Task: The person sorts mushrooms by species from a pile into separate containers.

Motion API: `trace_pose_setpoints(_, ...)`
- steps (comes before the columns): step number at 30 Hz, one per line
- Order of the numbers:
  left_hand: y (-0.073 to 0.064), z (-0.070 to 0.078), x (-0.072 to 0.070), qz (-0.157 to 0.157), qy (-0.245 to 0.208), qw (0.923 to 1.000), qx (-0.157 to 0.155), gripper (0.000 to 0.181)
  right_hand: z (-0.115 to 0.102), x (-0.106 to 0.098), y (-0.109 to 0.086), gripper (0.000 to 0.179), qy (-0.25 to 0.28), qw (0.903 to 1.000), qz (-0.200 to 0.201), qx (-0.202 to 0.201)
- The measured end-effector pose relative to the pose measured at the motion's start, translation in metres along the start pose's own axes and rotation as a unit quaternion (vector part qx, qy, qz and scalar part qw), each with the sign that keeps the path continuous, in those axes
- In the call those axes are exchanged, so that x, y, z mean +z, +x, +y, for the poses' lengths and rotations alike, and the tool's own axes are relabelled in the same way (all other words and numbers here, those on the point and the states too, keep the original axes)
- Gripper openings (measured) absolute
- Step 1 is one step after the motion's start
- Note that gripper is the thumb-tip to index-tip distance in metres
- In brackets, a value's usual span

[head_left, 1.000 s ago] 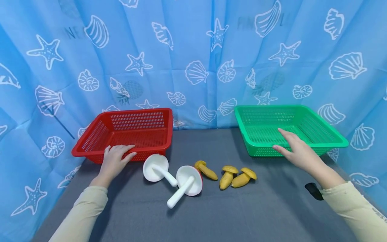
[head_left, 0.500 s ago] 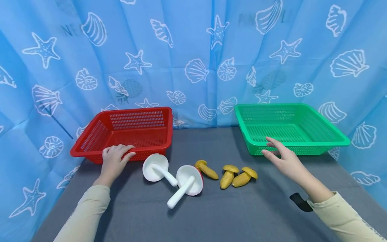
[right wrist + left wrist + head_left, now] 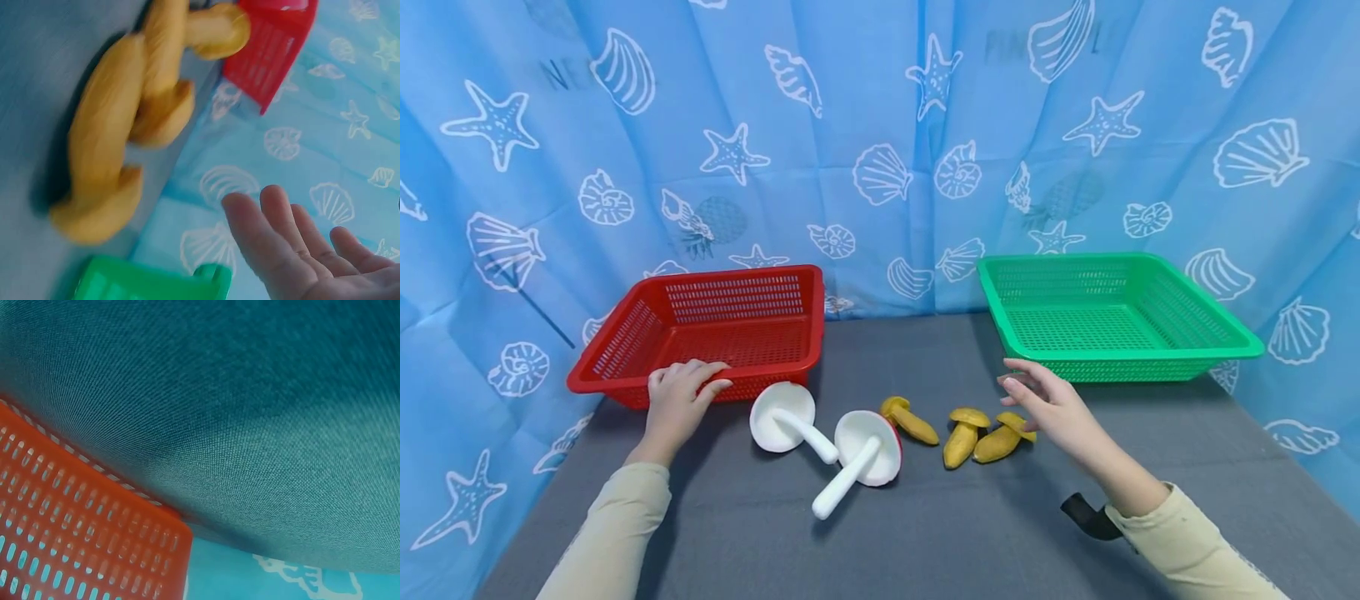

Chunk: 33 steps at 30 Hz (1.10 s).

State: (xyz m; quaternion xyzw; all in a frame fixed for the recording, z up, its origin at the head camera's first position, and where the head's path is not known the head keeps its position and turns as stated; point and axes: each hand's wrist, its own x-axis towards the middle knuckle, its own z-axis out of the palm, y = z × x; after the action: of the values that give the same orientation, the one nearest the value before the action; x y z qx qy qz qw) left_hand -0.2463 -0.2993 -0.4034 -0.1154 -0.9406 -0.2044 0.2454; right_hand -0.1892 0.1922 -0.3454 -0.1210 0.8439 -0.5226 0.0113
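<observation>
A: Where is the nearest yellow mushroom [image 3: 997, 444] found?

B: It is laid on the table [image 3: 925, 542], at eight o'clock from the right hand [image 3: 1052, 410]. A second yellow mushroom [image 3: 958, 450] is set close by at its nine o'clock. From the pair, the green basket [image 3: 1150, 367] is placed at two o'clock, the red basket [image 3: 767, 385] at ten.

A: How are the hands held?

B: The right is held open, with nothing grasped. The left hand [image 3: 676, 406] is placed at the red basket's near rim; whether that rim is gripped or merely touched cannot be told.

A: How is the reach best made?

B: Probably by being kept low, with the stem pinched from both sides so the neighbour is not nudged.

A: What is hard to see?

B: The mushrooms are blurred in the right wrist view, no left fingers are shown in the left wrist view, and both sleeves [image 3: 1195, 546] are cut off.
</observation>
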Motion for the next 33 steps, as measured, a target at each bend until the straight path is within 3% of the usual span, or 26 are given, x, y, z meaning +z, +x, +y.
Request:
trace_pose_setpoints(7, 0.0, -0.001, 0.0, -0.007, 0.005, 1.0, -0.004, 0.036, -0.008, 0.014, 0.001, 0.052, 0.081, 0.9963, -0.022, 0.019)
trace_pose_setpoints(12, 0.001, 0.0, -0.003, -0.012, 0.005, 0.9999, -0.005, 0.038, -0.014, 0.027, -0.001, 0.053, 0.162, 0.9841, -0.059, 0.044)
trace_pose_setpoints(21, 0.002, -0.001, -0.003, -0.027, 0.007, 0.9995, -0.013, 0.038, -0.025, 0.053, -0.003, 0.055, 0.247, 0.9574, -0.135, 0.065)
trace_pose_setpoints(28, 0.001, -0.001, -0.001, -0.027, 0.009, 0.9995, -0.013, 0.037, -0.024, 0.073, -0.004, 0.058, 0.306, 0.9272, -0.187, 0.108)
trace_pose_setpoints(33, 0.0, 0.0, 0.0, -0.021, 0.013, 0.9996, -0.013, 0.037, -0.021, 0.093, -0.007, 0.059, 0.32, 0.9093, -0.227, 0.139)
